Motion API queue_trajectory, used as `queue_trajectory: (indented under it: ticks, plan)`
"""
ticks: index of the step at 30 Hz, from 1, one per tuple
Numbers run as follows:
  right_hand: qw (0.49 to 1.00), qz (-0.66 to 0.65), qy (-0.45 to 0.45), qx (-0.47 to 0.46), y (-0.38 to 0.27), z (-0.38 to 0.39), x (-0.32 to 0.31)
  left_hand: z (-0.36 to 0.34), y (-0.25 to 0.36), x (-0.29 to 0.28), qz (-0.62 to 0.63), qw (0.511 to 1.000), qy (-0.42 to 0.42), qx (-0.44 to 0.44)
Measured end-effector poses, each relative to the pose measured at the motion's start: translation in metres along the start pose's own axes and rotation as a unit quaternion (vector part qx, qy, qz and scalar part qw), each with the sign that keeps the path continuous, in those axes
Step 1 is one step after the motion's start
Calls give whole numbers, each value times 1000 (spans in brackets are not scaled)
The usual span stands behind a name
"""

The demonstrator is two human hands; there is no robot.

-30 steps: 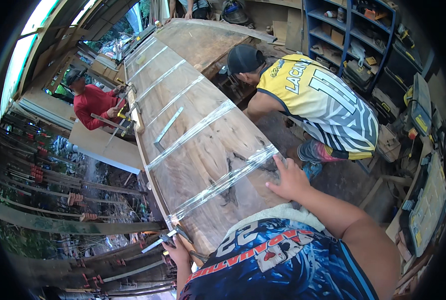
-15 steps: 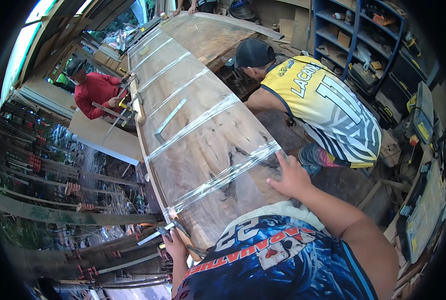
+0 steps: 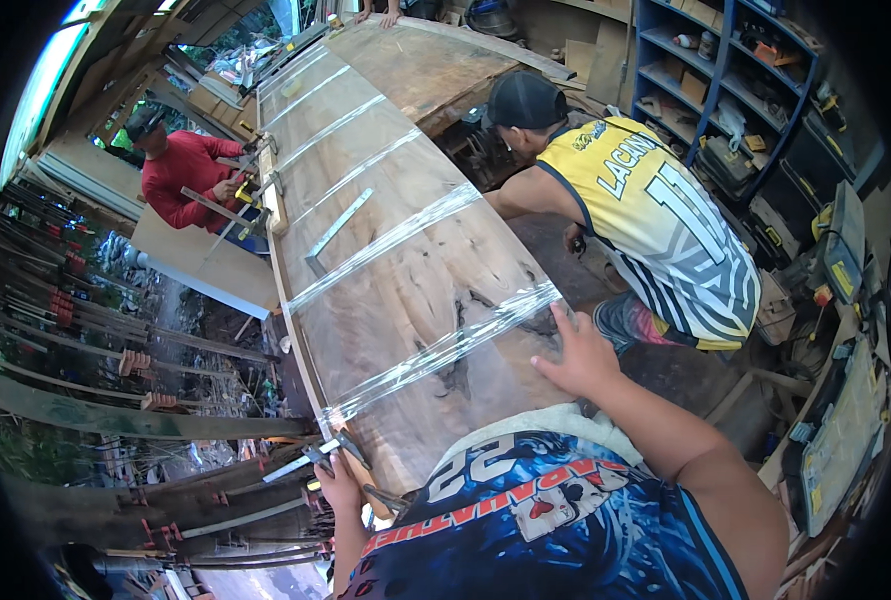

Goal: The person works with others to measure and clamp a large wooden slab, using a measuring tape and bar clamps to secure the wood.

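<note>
Left hand (image 3: 342, 487) clasped its fingers on a grey metal clamp (image 3: 301, 462); right hand (image 3: 584, 355), fingers spread, needed steadiness on the brown wooden panel (image 3: 406, 290).

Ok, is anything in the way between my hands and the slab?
Yes, on the left: the clamp sits at the slab's left edge, and your left hand grips it. On the right, nothing visible: your right hand rests on the slab's right edge.
</note>
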State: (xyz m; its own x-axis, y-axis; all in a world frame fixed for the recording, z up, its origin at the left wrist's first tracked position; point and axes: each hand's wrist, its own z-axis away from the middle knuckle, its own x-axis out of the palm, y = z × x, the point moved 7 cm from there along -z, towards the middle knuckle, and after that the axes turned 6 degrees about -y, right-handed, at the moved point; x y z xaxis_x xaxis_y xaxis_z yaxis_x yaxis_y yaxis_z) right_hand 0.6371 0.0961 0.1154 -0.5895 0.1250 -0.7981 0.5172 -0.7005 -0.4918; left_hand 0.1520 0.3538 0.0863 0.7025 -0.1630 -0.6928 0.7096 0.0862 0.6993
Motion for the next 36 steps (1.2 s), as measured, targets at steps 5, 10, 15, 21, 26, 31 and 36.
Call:
queue_trajectory:
  ticks: [5,10,15,21,26,31,36]
  plan:
    - [1000,7,7,1,1,-2,3,-7,-13,1,-8,1000,2,15]
    - [1000,2,-1,4,0,0,1,-6,-16,2,-6,1000,3,13]
    - [1000,7,-4,8,1,-1,2,-8,-19,1,-20,1000,4,8]
    - [1000,4,-9,11,-1,-1,-2,-8,-18,3,15,1000,-4,10]
    - [1000,7,2,7,-1,0,2,-8,-24,-1,-2,1000,16,18]
    - [1000,18,-5,15,1,1,3,-4,-13,4,31,999,-1,13]
    - [1000,9,-14,19,1,1,1,2,0,5,42,999,-18,23]
